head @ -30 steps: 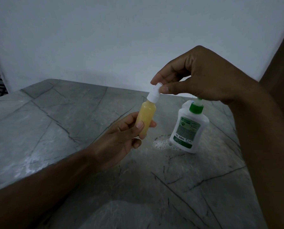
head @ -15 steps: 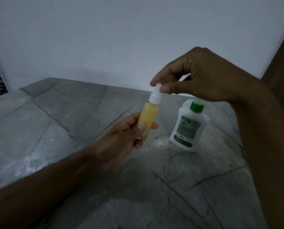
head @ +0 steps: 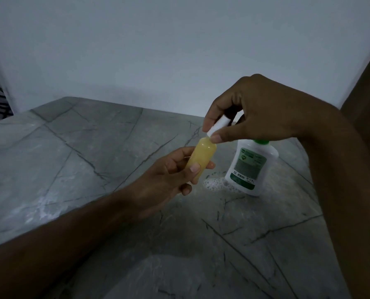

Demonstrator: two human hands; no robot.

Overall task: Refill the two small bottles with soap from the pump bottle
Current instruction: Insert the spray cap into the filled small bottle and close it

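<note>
A small bottle (head: 202,157) full of yellow soap is tilted slightly in my left hand (head: 169,180), held above the table. My right hand (head: 255,111) pinches its white cap (head: 219,124) between thumb and fingers at the bottle's neck. The white pump bottle (head: 249,167) with a green collar and green label stands on the table just right of the small bottle; its top is hidden behind my right hand. Only one small bottle is in view.
A patch of white foam (head: 214,183) lies on the grey marble table (head: 82,160) at the pump bottle's left foot. A white wall rises behind the table. A brown surface (head: 369,100) fills the right edge.
Both hands and the small bottle have sunk a little and shifted right. My right fingers have turned on the white cap, which now leans more to the right.
</note>
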